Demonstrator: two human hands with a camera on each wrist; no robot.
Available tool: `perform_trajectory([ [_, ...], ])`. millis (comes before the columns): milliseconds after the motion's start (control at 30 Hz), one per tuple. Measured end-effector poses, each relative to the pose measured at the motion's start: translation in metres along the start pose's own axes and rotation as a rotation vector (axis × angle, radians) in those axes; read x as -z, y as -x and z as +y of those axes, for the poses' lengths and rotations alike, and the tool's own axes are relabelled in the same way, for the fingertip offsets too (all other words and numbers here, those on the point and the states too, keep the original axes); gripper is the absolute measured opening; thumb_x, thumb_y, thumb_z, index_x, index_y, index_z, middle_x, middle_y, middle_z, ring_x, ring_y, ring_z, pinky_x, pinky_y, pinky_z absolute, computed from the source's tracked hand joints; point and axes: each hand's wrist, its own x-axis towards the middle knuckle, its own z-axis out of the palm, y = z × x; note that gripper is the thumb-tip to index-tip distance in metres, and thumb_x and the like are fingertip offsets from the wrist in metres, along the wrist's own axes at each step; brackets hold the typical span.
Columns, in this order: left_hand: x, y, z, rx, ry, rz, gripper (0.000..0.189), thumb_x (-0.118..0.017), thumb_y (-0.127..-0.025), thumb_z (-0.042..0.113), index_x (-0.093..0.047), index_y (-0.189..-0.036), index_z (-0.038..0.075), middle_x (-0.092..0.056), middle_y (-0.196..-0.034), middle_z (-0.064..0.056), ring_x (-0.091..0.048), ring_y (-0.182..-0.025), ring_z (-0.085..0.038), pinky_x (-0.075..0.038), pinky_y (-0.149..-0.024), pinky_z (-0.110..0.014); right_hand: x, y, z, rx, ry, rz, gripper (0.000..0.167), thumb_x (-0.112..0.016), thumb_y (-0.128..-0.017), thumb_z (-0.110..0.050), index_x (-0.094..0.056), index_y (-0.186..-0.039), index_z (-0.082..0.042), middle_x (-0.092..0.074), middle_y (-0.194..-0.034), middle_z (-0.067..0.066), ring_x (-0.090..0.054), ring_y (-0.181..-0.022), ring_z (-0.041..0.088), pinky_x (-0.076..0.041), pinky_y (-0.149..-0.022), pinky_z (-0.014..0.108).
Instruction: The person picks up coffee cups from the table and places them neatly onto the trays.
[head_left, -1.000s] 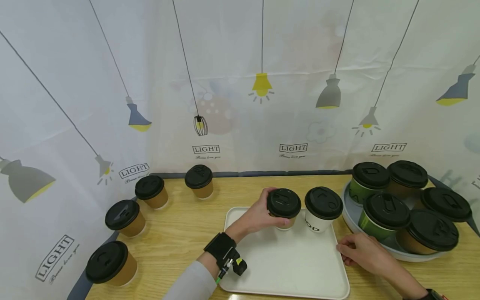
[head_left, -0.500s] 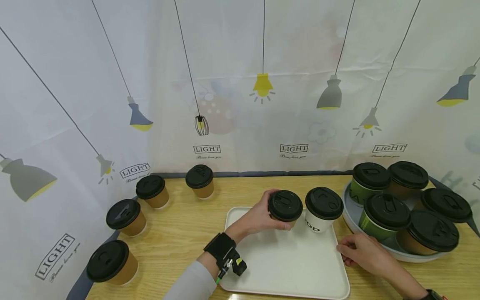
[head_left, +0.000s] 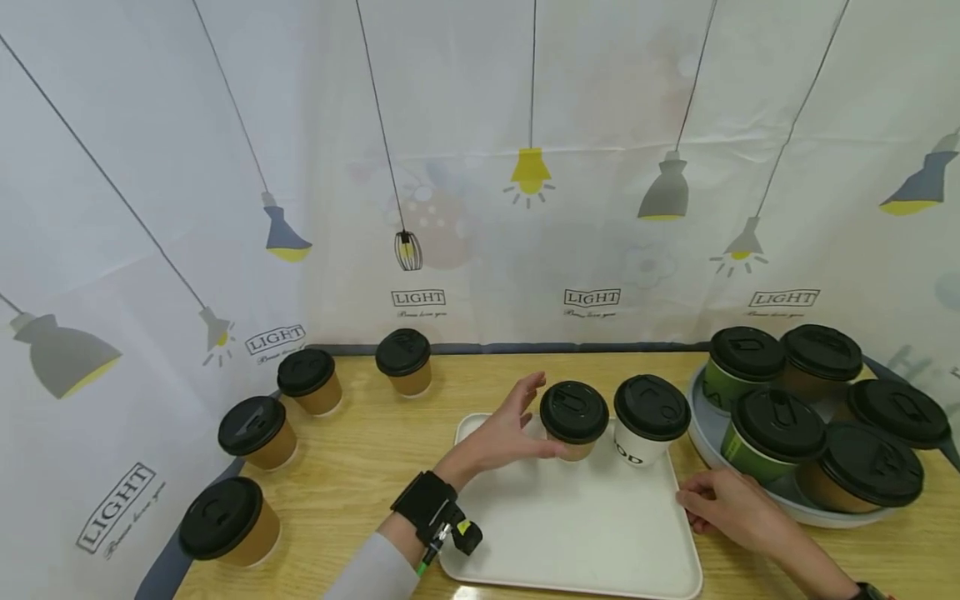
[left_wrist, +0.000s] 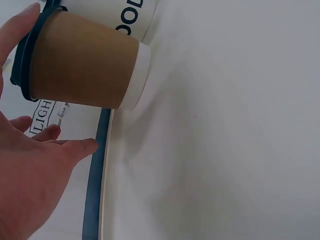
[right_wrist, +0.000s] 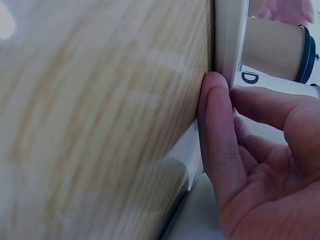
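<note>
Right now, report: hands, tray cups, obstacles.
Left hand: fingers spread beside brown cup, not gripping. Right hand pinches edge of tray. Brown cup upright on tray. Possible snag: white cup at its right.

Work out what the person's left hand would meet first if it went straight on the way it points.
The left hand would most likely meet the brown cup just ahead of its palm; whether they touch is unclear.

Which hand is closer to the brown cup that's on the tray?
The left. The left hand is right beside the brown cup, just to its left. The right hand is farther away, at the right edge of the tray.
</note>
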Motion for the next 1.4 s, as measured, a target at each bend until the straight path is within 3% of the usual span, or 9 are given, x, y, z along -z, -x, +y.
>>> perform_trajectory([
  [167,0.016,0.015,0.003,-0.041,0.019,0.088,0.098,-0.079,-0.093,0.035,-0.016,-0.165,0.016,-0.023,-0.17,-0.004,-0.018,-0.158,-0.024,-0.025,-0.124,-0.039,0.001,-0.001,0.0,-0.006,0.002,-0.001,0.017,-0.064,-0.102,-0.013,-0.072,-0.093,-0.001,-0.065,-0.075,-0.001,-0.066,-0.069,0.017,-0.055,-0.059,0.026],
  [300,0.029,0.031,0.003,-0.075,-0.005,0.2,0.084,-0.076,-0.097,0.031,-0.027,-0.162,0.01,-0.034,-0.165,-0.007,-0.027,-0.155,-0.025,-0.029,-0.122,-0.041,0.001,-0.002,0.0,-0.016,0.01,-0.001,0.017,-0.064,-0.102,-0.014,-0.072,-0.093,-0.002,-0.065,-0.075,-0.001,-0.065,-0.069,0.016,-0.054,-0.059,0.026],
  [567,0.055,0.056,-0.011,-0.156,0.011,0.584,0.043,-0.072,-0.099,0.013,-0.055,-0.138,0.007,-0.06,-0.137,-0.011,-0.055,-0.132,-0.03,-0.044,-0.113,-0.045,-0.001,-0.002,0.001,-0.035,0.004,-0.002,0.017,-0.064,-0.102,-0.014,-0.071,-0.09,-0.005,-0.064,-0.074,0.0,-0.064,-0.068,0.016,-0.052,-0.058,0.026],
  [767,0.074,0.069,-0.017,-0.168,0.002,0.816,0.036,-0.071,-0.099,0.008,-0.057,-0.131,0.004,-0.062,-0.128,-0.015,-0.059,-0.121,-0.031,-0.049,-0.103,-0.036,-0.002,-0.002,0.0,-0.048,0.011,0.015,0.016,-0.065,-0.101,-0.013,-0.072,-0.09,-0.005,-0.064,-0.074,0.0,-0.064,-0.069,0.016,-0.053,-0.058,0.026],
  [933,0.083,0.078,-0.014,-0.139,0.022,0.897,0.044,-0.069,-0.098,0.0,-0.05,-0.137,-0.004,-0.055,-0.134,-0.025,-0.053,-0.125,-0.038,-0.045,-0.1,-0.019,-0.003,-0.002,-0.002,-0.074,0.002,0.024,0.015,-0.065,-0.101,-0.012,-0.072,-0.091,-0.003,-0.064,-0.075,0.0,-0.064,-0.07,0.017,-0.054,-0.058,0.026],
  [1000,0.084,0.081,-0.01,-0.127,0.024,0.926,0.046,-0.069,-0.097,-0.002,-0.049,-0.138,-0.006,-0.053,-0.135,-0.027,-0.051,-0.126,-0.039,-0.046,-0.103,-0.024,-0.003,-0.002,-0.002,-0.078,-0.001,0.025,0.014,-0.065,-0.101,-0.011,-0.072,-0.091,-0.003,-0.064,-0.075,0.0,-0.064,-0.07,0.017,-0.054,-0.058,0.026],
  [1100,0.087,0.083,-0.014,-0.121,0.02,0.974,0.051,-0.07,-0.096,-0.002,-0.045,-0.141,-0.007,-0.051,-0.137,-0.026,-0.05,-0.126,-0.04,-0.044,-0.109,-0.04,-0.003,-0.002,0.0,-0.073,-0.004,0.023,0.015,-0.065,-0.101,-0.011,-0.072,-0.09,-0.003,-0.064,-0.074,0.0,-0.064,-0.07,0.017,-0.054,-0.058,0.026],
  [1200,0.094,0.081,-0.028,-0.124,0.029,1.017,0.061,-0.074,-0.094,0.002,-0.042,-0.145,-0.005,-0.049,-0.14,-0.024,-0.048,-0.127,-0.041,-0.039,-0.111,-0.055,-0.002,-0.002,0.001,-0.056,-0.01,0.012,0.015,-0.065,-0.101,-0.012,-0.071,-0.089,-0.004,-0.064,-0.074,0.0,-0.064,-0.069,0.017,-0.054,-0.058,0.026],
  [1400,0.104,0.079,-0.046,-0.096,-0.006,1.038,0.095,-0.082,-0.091,0.019,-0.019,-0.162,0.01,-0.032,-0.157,-0.015,-0.035,-0.144,-0.03,-0.032,-0.118,-0.051,-0.002,-0.003,0.003,-0.054,-0.029,-0.004,0.016,-0.064,-0.102,-0.012,-0.071,-0.091,-0.003,-0.064,-0.075,0.001,-0.064,-0.07,0.018,-0.054,-0.058,0.026],
])
